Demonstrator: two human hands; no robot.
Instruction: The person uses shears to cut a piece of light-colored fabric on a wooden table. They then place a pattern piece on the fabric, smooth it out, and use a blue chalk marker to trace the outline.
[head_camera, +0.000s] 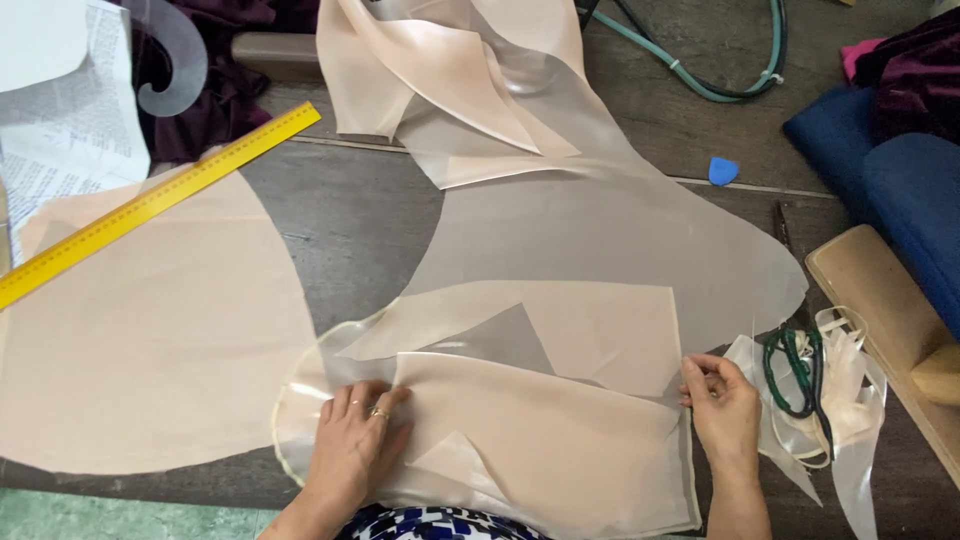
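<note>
Fabric (545, 435), a folded peach sheer piece, lies flat at the near edge of the table (350, 215), right in front of the person, with its long axis running left to right between the two hands. The left hand (355, 445) lies flat and spread on the fabric's left end, fingers pointing toward its middle, pressing it down; it grips nothing. The right hand (722, 405) sits at the fabric's right edge, fingers curled narrow and pinching that edge near the upper corner. Both hands touch the fabric, one at each end of the long axis, so neither is nearer than the other.

Behind the fabric, a second folded layer (600, 325) of the same cloth lies partly under it, and beyond that a wide sheer panel (620, 235) spreads toward the far side of the table, where more shiny peach cloth (440, 70) is heaped. Left of the fabric lies a large curved opaque peach piece (150, 330), with a yellow ruler (150, 205) set slantwise across its far edge. Just right of the fabric, beside the right hand, sits a small pile of sheer scraps (850, 400) with scissors (795, 365) resting on top. Well beyond these, a blue chalk (723, 171) lies on the table. No container shows in view.
</note>
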